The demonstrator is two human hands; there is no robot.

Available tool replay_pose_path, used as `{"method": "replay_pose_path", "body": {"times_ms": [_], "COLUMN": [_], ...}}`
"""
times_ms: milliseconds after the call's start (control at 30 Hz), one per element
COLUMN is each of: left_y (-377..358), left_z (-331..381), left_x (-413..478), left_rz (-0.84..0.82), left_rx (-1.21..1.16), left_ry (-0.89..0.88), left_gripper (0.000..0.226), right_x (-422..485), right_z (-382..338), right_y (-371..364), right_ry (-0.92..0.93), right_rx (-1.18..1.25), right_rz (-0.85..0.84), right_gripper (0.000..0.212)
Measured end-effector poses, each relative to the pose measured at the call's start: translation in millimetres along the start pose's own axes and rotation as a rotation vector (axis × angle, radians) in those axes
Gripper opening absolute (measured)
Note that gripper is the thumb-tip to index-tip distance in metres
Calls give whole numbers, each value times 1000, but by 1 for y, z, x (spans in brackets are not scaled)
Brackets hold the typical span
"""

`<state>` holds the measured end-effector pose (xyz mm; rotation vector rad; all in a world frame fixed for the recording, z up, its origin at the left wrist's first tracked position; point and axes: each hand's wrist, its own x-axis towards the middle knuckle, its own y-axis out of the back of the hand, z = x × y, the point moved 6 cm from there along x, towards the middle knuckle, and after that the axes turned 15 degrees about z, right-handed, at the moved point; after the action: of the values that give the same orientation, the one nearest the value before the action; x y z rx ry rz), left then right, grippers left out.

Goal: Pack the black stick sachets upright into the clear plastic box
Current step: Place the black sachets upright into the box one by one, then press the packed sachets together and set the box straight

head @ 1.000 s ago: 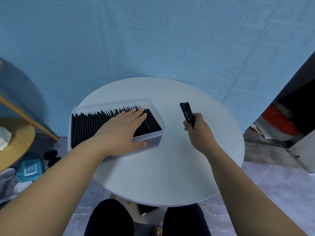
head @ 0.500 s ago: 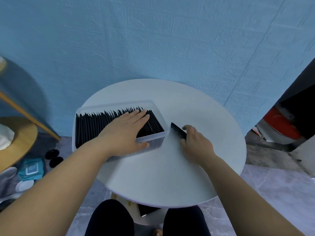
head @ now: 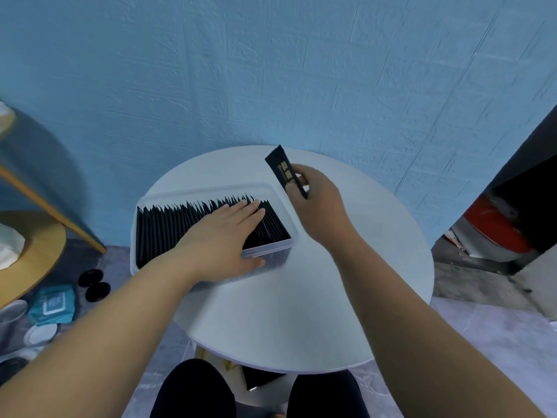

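The clear plastic box point(head: 284, 212) sits on the left half of the round white table point(head: 346, 282), packed with a long row of upright black stick sachets point(head: 162, 227). My left hand point(head: 223, 239) lies flat on the sachet tops with fingers straight, its thumb down the box's front wall. My right hand point(head: 316, 191) is raised above the box's right end and pinches one black sachet point(head: 283, 168) with gold print, held tilted in the air.
A blue textured wall stands close behind the table. A wooden side table point(head: 33, 248) is at the left, with a teal wipes pack point(head: 52, 303) and two black discs point(head: 93, 285) on the floor. A red object point(head: 497, 227) sits at the right. My knees are under the near edge.
My right hand dipped to the table beside the box's right end, then rose with the sachet to above the box's right end. My left hand has stayed flat on the packed sachets.
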<state>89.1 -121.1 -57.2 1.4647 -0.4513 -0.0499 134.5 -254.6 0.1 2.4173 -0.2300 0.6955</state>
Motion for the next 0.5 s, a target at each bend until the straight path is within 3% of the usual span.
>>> {"method": "replay_pose_path", "body": {"times_ms": [200, 400, 500], "left_y": [1, 1, 1], "left_z": [1, 1, 1], "left_x": [1, 1, 1], "left_rz": [7, 14, 14], "left_rx": [-13, -24, -25], "left_ry": [6, 10, 12], "left_gripper": [88, 87, 88], "right_x": [-21, -33, -38], "right_z": [9, 4, 7], "right_y": [-32, -33, -30], "right_ry": [134, 237, 210], "right_rx": [-453, -606, -543], "right_rz": [-141, -233, -259], "right_gripper": [25, 26, 26]}}
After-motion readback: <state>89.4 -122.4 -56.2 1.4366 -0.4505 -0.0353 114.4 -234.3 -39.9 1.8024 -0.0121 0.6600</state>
